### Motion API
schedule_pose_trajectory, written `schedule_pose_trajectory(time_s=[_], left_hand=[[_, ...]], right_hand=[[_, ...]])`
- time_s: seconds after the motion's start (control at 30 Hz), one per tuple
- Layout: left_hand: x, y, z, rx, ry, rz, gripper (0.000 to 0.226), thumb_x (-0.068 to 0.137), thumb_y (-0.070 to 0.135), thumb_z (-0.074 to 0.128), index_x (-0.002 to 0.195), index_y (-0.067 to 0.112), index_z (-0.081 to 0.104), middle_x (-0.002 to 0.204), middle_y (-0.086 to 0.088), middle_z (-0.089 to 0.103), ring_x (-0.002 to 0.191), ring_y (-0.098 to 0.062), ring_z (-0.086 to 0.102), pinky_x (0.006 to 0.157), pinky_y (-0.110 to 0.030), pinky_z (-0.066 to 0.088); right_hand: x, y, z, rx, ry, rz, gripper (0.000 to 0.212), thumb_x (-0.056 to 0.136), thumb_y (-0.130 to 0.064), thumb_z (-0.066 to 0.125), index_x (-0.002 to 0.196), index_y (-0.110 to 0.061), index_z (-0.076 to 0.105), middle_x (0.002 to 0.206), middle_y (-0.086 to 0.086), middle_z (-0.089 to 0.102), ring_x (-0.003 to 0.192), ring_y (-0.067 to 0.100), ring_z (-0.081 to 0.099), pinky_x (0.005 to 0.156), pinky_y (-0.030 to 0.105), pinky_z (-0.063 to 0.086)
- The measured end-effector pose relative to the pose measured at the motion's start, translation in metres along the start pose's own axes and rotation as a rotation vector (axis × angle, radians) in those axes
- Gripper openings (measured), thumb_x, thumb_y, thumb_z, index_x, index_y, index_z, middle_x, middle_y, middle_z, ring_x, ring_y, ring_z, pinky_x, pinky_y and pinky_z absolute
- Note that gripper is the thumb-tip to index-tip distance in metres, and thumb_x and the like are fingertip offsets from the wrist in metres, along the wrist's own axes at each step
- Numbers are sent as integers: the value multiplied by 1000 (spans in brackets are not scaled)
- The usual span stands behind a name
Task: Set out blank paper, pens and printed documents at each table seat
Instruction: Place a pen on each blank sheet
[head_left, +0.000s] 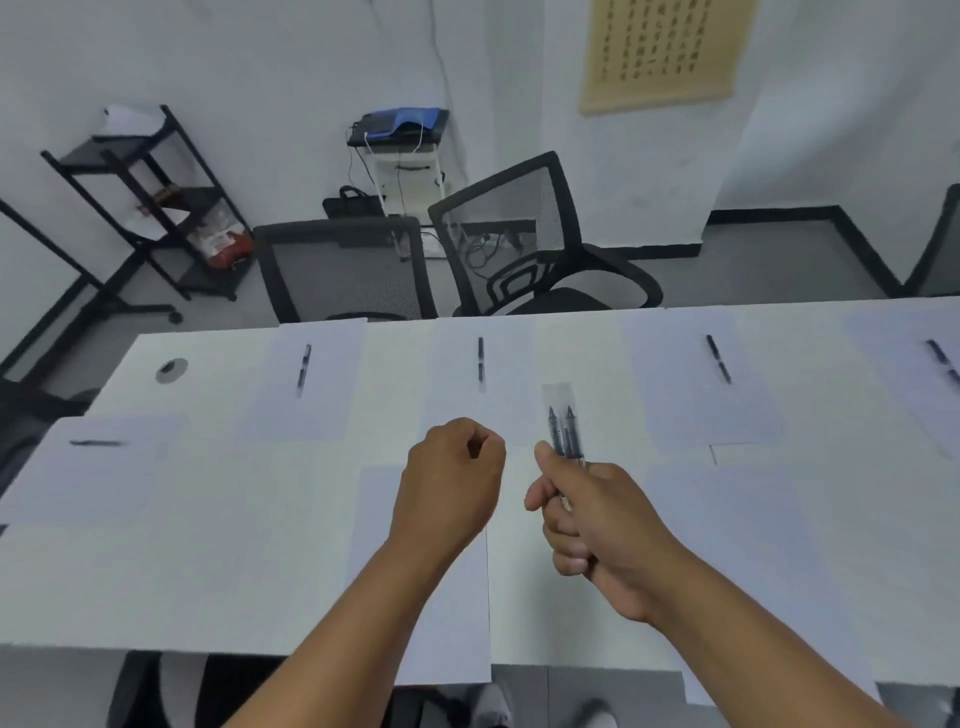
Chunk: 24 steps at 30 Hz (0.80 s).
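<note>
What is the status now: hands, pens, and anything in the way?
Right hand grips spare pens. Left hand curled, holds nothing. Near sheet has no pen yet. Nothing blocks it.

A single wide-angle camera on the person's head looks forward and steeply down across a white table (218, 571). It sits close above the near edge, with both forearms reaching in from below, and faces two office chairs (415, 265) and the far wall (291, 67).
</note>
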<state>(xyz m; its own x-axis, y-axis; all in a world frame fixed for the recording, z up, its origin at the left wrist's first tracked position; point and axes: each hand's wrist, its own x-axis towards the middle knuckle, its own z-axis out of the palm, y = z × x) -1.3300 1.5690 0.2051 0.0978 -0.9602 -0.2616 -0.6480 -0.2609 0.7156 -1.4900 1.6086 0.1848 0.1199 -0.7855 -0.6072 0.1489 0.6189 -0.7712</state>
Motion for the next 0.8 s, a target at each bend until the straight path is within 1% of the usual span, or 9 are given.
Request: schedule_pose_trajectory(time_s=[0.1,0.2,0.33,0.43,0.5,0.6,0.67,0.73,0.8], left_hand=[[3,-23,5,-18,-28,-50,22,100,30,56,86,23,72,82,8,76,79,-21,75,77,-47,65],[7,-46,10,-33,-71,-88,23,100,29,56,85,21,71,81,8,75,80,-21,74,78,-48,65],[16,-72,14,-63,-97,-137,22,100,30,58,83,24,72,81,10,75,80,-19,75,77,-46,64],[22,-83,15,-108,-101,-157,21,101,28,61,86,21,74,81,8,76,80,-21,75,76,-43,62],[25,-89,16,-195,-103,-176,22,102,25,62,87,21,77,81,9,77,78,-17,74,73,-38,61],[27,-99,16,-326,-136,-219,26,105,21,58,92,24,81,84,9,79,72,-5,69,71,-26,54],[25,-105,16,-377,-164,-225,29,108,22,56,93,20,81,85,7,78,70,-1,65,73,-26,52],[26,-112,16,-410,-177,-225,31,109,25,57,92,17,81,86,7,78,70,-1,64,75,-27,52],[27,-120,16,-423,-180,-225,29,109,26,60,93,18,82,87,8,79,70,0,64,72,-23,51]], right_hand=[[12,18,10,-19,-23,37,60,103,-61,60,95,-3,70,69,8,27,62,22,20,53,31,25],[25,35,23,-22,-40,71,65,101,-65,58,96,-2,72,69,8,26,62,22,19,54,31,25],[39,52,37,-17,-50,109,68,100,-66,58,96,-1,73,67,8,27,57,20,22,54,31,25],[47,62,42,7,-44,129,70,99,-67,59,98,1,74,66,7,30,56,19,24,54,32,26],[51,68,46,19,-49,143,70,99,-67,59,100,1,74,66,6,31,55,18,25,54,32,27],[56,77,49,19,-61,179,71,100,-67,58,104,2,75,66,6,32,56,18,26,53,31,28],[59,83,53,14,-74,204,71,100,-67,58,105,1,75,65,6,33,56,18,27,52,30,29],[63,89,57,7,-85,223,70,101,-67,57,106,1,75,64,6,35,54,18,29,52,30,31],[67,94,60,9,-94,229,69,102,-66,56,108,0,75,63,5,38,52,17,32,52,30,33]])
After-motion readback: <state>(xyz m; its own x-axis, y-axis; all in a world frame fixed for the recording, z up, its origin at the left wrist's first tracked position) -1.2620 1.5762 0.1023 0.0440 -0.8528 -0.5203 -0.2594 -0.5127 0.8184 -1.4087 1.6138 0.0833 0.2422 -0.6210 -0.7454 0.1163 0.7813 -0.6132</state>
